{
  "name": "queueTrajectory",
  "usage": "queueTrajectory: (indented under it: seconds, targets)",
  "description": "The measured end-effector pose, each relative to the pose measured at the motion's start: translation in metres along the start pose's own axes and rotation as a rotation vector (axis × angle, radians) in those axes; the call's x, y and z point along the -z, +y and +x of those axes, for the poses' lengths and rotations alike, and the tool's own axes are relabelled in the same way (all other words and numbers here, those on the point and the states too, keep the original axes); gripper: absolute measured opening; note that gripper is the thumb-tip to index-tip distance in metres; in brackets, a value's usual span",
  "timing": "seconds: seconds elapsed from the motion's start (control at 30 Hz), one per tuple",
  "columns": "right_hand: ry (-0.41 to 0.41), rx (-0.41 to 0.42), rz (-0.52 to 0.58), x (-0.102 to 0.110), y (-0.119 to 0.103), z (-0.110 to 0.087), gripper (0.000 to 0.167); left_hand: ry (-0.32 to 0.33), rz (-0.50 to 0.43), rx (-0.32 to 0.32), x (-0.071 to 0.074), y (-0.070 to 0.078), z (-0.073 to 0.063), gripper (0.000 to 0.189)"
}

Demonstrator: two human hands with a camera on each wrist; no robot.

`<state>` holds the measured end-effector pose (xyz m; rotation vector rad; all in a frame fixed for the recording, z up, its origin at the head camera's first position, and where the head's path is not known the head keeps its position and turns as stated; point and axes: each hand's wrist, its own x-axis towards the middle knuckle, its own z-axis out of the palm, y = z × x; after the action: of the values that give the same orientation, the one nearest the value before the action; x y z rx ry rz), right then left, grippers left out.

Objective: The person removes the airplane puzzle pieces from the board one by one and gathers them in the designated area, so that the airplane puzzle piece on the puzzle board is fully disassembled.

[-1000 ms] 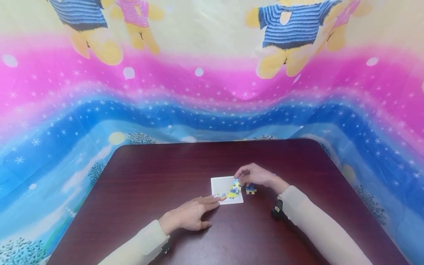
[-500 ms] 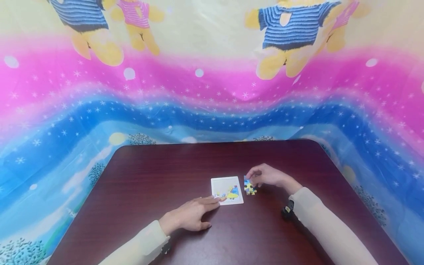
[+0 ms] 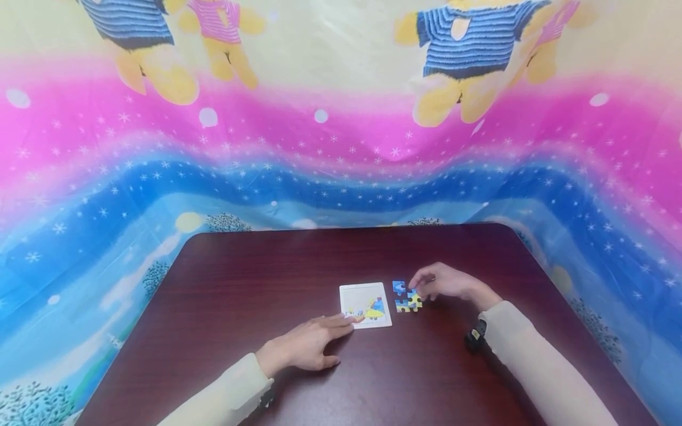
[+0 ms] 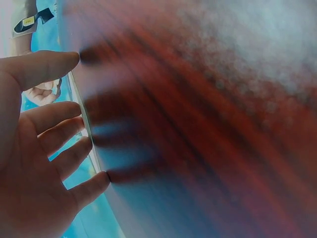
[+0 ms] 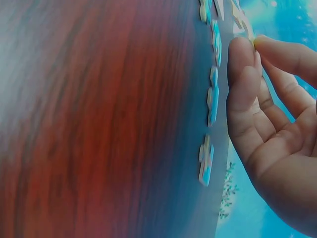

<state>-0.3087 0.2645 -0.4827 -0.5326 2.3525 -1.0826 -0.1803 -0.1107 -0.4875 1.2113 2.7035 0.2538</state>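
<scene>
While the label (image 4: 28, 21) on the black wristband (image 3: 476, 335) is too small to read, right hand (image 3: 446, 280) has its grip pinching a yellow puzzle piece (image 3: 414, 300) right of the white tray (image 3: 360, 294); left hand (image 3: 305, 345), grip spread, touches tray's near-left edge; pieces (image 3: 375, 310) inside near side, loose pieces (image 3: 398, 288) right on bench (image 3: 256, 272)

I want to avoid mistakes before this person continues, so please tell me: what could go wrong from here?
The right hand pinches the yellow puzzle piece near its edge, so it might slip. That piece is close to other loose pieces and could push them around. The left hand touches the board at its near left corner; if that hand slides, the board could shift.
</scene>
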Motion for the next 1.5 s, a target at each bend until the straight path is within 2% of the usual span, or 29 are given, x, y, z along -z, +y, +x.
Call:
queueTrajectory:
  seconds: [0.37,0.83,1.3,1.5]
  targets:
    - [0.011,-0.010,0.002,0.005,0.003,-0.008,0.023,-0.004,-0.004,0.010,0.000,-0.001,0.000,0.066]
    - [0.025,-0.029,-0.095,0.006,0.010,-0.008,0.020,-0.004,-0.002,0.012,0.000,-0.001,0.000,0.066]
    - [0.061,-0.063,-0.061,0.004,0.004,-0.004,0.020,0.006,0.005,-0.003,-0.002,-0.002,0.000,0.066]
    - [0.059,-0.044,-0.034,-0.003,-0.004,0.001,0.019,0.000,-0.008,0.004,-0.001,-0.001,0.000,0.066]
